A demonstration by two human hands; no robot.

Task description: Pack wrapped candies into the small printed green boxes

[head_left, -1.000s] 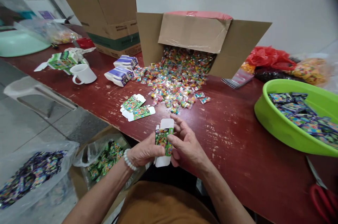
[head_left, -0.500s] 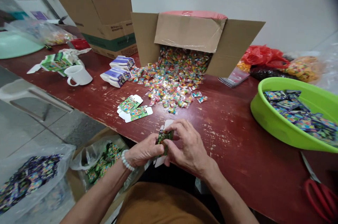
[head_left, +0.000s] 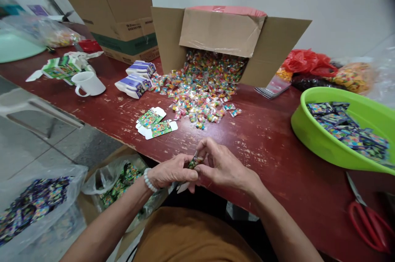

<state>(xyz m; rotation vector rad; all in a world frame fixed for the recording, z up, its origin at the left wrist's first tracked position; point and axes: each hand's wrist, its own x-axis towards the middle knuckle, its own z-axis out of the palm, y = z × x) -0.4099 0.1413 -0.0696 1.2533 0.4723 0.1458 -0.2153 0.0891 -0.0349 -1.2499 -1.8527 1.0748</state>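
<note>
Between my two hands is a small green printed carton (head_left: 195, 162), mostly covered by my fingers, with a white flap showing below. My left hand (head_left: 176, 171), a pale bead bracelet at its wrist, closes around the carton's left side. My right hand (head_left: 222, 167) grips it from the right, thumb and fingers bent about its upper end. Beyond them on the table lie flat green cartons (head_left: 159, 124) with white flaps. Behind these, a heap of small wrapped colourful candies (head_left: 200, 97) spills out of a cardboard box (head_left: 220, 33) lying with its flaps spread.
A green basin (head_left: 308, 140) of dark packets and red scissors (head_left: 367, 221) are at the right. Purple-white cartons (head_left: 135, 85), a white mug (head_left: 89, 84) and a tall cardboard box (head_left: 123, 23) stand left. Below the table edge are bags of purple packets (head_left: 37, 204) and green packets (head_left: 120, 186).
The carton has tilted and turned, so less of its printed face shows. My right fingers have curled closer over its top end. The camera view has shifted slightly.
</note>
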